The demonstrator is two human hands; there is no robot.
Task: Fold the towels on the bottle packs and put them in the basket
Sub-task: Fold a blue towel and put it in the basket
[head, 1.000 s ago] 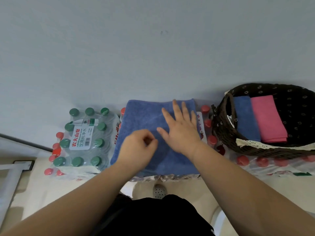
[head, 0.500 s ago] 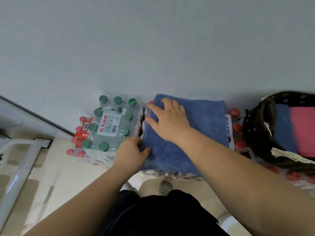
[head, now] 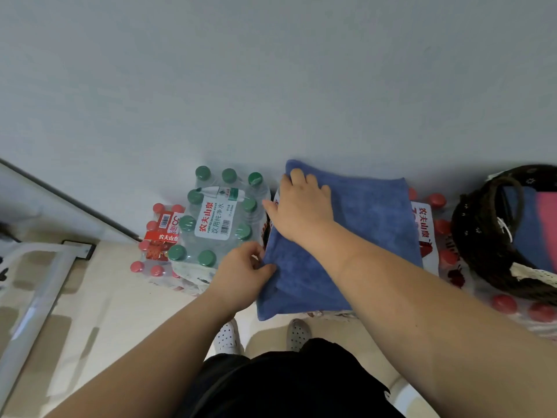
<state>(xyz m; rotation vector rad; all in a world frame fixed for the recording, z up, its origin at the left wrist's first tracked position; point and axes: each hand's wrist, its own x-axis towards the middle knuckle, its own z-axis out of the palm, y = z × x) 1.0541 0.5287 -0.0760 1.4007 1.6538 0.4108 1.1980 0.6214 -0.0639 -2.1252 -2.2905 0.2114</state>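
Note:
A blue towel [head: 370,224] lies folded on a red-capped bottle pack [head: 426,236] against the wall. My right hand [head: 301,209] grips the towel's far left edge, fingers curled over it. My left hand [head: 241,273] pinches the near left edge of the towel. The dark woven basket [head: 479,236] stands at the right edge on another red-capped pack, with a blue and a pink folded towel [head: 547,224] inside.
A green-capped bottle pack [head: 217,221] sits left of the towel on a lower red-capped pack [head: 156,236]. A white frame [head: 33,300] stands on the floor at far left. My feet in perforated shoes [head: 297,333] are below the towel.
My right hand slid from the towel's middle to its left far edge and curled on it. My left hand moved to the near left edge. The view shifted left.

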